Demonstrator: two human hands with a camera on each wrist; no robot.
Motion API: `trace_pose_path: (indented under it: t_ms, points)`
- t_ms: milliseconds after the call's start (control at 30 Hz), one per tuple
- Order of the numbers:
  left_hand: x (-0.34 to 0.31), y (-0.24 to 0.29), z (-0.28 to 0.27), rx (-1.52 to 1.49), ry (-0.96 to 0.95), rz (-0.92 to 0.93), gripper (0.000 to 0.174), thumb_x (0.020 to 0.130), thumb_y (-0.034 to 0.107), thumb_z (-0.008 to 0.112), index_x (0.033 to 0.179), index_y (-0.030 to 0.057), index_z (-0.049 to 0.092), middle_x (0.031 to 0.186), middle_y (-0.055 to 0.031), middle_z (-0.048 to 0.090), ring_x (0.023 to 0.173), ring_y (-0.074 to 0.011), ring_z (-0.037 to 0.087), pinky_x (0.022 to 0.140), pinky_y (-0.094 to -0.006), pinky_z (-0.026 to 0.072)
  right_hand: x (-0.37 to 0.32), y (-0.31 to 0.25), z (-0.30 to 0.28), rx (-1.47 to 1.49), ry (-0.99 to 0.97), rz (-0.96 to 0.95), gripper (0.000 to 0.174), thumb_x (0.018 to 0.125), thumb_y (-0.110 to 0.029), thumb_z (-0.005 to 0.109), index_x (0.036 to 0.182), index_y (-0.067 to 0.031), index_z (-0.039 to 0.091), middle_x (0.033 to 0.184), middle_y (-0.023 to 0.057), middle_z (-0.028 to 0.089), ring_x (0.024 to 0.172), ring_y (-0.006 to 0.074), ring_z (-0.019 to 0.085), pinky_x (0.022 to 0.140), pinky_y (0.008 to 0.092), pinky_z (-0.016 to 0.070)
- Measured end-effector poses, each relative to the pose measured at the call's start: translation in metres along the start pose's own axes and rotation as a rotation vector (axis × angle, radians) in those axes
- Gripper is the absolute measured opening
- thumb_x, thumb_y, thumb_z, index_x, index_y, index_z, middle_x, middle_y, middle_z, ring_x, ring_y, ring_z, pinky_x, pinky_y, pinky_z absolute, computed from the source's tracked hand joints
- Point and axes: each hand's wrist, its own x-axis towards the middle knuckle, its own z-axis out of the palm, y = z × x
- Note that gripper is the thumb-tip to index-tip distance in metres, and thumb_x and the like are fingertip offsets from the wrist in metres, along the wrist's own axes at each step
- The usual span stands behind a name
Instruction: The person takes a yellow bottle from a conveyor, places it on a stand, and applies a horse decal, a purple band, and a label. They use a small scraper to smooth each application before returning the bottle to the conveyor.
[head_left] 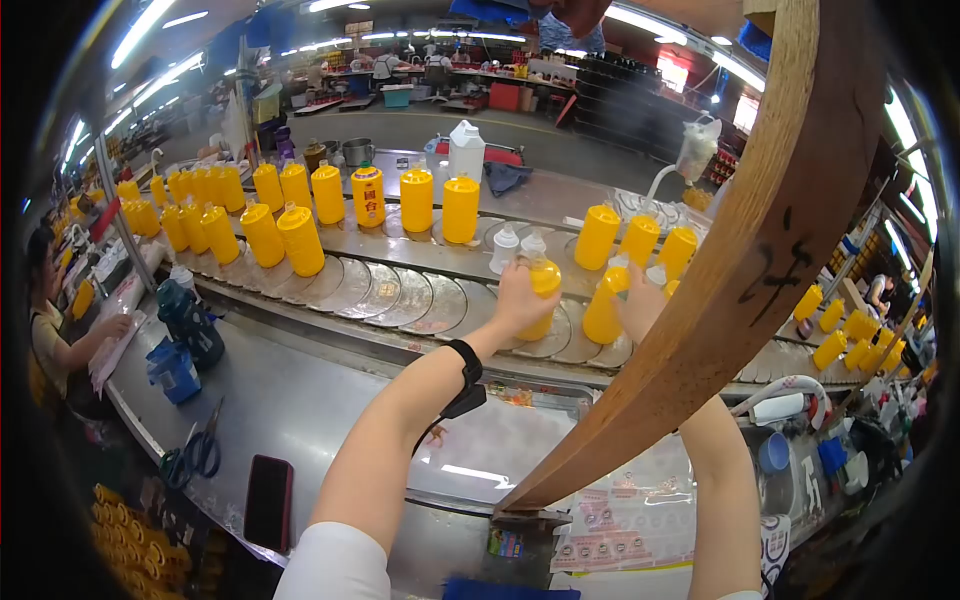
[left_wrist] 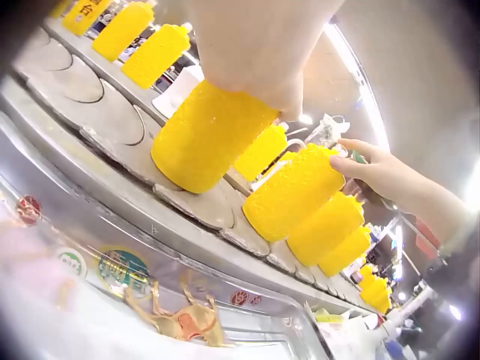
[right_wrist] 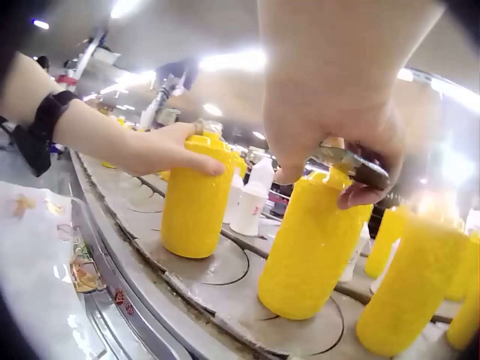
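My left hand [head_left: 518,298] grips a yellow bottle [right_wrist: 196,214] by its upper part, thumb across its front below the clear neck. The bottle stands upright on the conveyor of overlapping plates [head_left: 400,295]. To its right, my right hand [head_left: 642,306] is over the top of another upright yellow bottle [right_wrist: 309,251]. Its fingers curl round a shiny metal piece [right_wrist: 352,166] at that bottle's neck; I cannot tell what kind of tool it is. More yellow bottles [right_wrist: 409,285] stand just right of it.
A slanting wooden post [head_left: 690,310] crosses in front of my right arm. Yellow bottles [head_left: 416,200] line the rear ledge near a white jug [head_left: 466,150]. On the metal table lie a phone [head_left: 268,500] and scissors [head_left: 203,450]. A person [head_left: 60,330] sits at left.
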Motion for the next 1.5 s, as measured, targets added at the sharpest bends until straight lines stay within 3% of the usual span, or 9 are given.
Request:
trace_pose_path:
  t_ms: [167,500,800,933,1033,1200,1267,1333,1500]
  points:
    - [0.000,0.015,-0.008,0.054,0.089,0.186,0.058,0.071,0.025,0.083,0.118,-0.0015,0.061,0.117,-0.0216,0.060,0.112,-0.0422,0.054,0.101,-0.0493,0.0442,0.003,-0.002,-0.044,-0.125,-0.241,0.111,0.072,0.078,-0.034,0.085,0.133,-0.0014,0.052,0.115,0.0231,0.071,0.107,0.0417,0.069,0.092,0.0495,0.0535]
    - [0.008,-0.001,0.022,0.155,0.113,0.069,0.059,0.071,0.021,0.084,0.119,-0.0035,0.060,0.124,-0.0240,0.057,0.119,-0.0428,0.053,0.104,-0.0497,0.0438,0.005,0.060,-0.009,-0.157,-0.112,0.284,0.077,0.074,-0.044,0.086,0.130,-0.0067,0.048,0.111,0.0214,0.071,0.104,0.0417,0.069,0.084,0.0518,0.0540]
    - [0.031,-0.027,-0.051,0.467,0.005,0.407,0.084,0.084,0.049,0.076,0.137,-0.0110,0.051,0.158,-0.0270,0.035,0.148,-0.0407,0.031,0.124,-0.0555,0.0192,-0.086,0.051,-0.109,0.002,-0.023,-0.088,0.063,0.081,-0.030,0.084,0.130,-0.0057,0.053,0.110,0.0159,0.070,0.106,0.0363,0.068,0.092,0.0462,0.0535]
    - [0.075,-0.051,-0.167,0.779,0.265,0.095,0.076,0.090,0.051,0.069,0.136,-0.0087,0.057,0.159,-0.0234,0.037,0.150,-0.0411,0.029,0.124,-0.0556,0.0180,-0.143,0.109,-0.148,0.034,-0.041,-0.370,0.061,0.079,-0.020,0.086,0.129,-0.0043,0.055,0.112,0.0122,0.069,0.107,0.0287,0.067,0.097,0.0415,0.0519]
    - [0.084,-0.060,-0.230,1.042,0.288,-0.204,0.078,0.091,0.054,0.067,0.140,-0.0057,0.055,0.157,-0.0214,0.042,0.149,-0.0394,0.031,0.123,-0.0584,0.0171,-0.175,0.007,-0.223,0.526,-0.215,0.112,0.068,0.071,-0.014,0.092,0.127,-0.0003,0.055,0.118,0.0101,0.064,0.108,0.0206,0.062,0.097,0.0357,0.0485]
    - [0.083,-0.137,-0.236,0.707,0.429,-0.292,0.065,0.088,0.053,0.067,0.122,-0.0032,0.068,0.133,-0.0231,0.063,0.123,-0.0389,0.061,0.104,-0.0501,0.0478,-0.242,-0.027,-0.268,0.410,-0.342,0.051,0.080,0.063,-0.020,0.098,0.126,-0.0010,0.053,0.120,0.0108,0.062,0.110,0.0211,0.059,0.096,0.0341,0.0459]
    - [0.087,-0.125,-0.228,0.670,0.429,-0.331,0.060,0.088,0.052,0.067,0.115,-0.0016,0.070,0.126,-0.0232,0.066,0.115,-0.0396,0.065,0.098,-0.0484,0.0516,-0.256,-0.047,-0.278,0.433,-0.423,0.148,0.083,0.062,-0.023,0.099,0.127,-0.0013,0.052,0.124,0.0121,0.061,0.114,0.0227,0.057,0.098,0.0349,0.0447]
    - [0.093,-0.135,-0.222,0.645,0.430,-0.378,0.055,0.088,0.051,0.066,0.109,0.0000,0.073,0.119,-0.0234,0.070,0.106,-0.0404,0.069,0.091,-0.0468,0.0554,-0.263,-0.063,-0.282,0.403,-0.386,0.173,0.059,0.068,-0.008,0.091,0.118,-0.0073,0.060,0.108,-0.0005,0.062,0.074,0.0089,0.042,0.065,0.0230,0.0368]
    - [0.090,-0.131,-0.211,0.562,0.356,-0.289,0.048,0.092,0.046,0.063,0.098,0.0003,0.075,0.107,-0.0248,0.073,0.100,-0.0414,0.070,0.090,-0.0504,0.0546,-0.276,-0.067,-0.293,0.480,-0.384,0.227,0.058,0.065,-0.004,0.093,0.112,-0.0057,0.058,0.116,0.0038,0.064,0.082,0.0098,0.049,0.071,0.0247,0.0419]
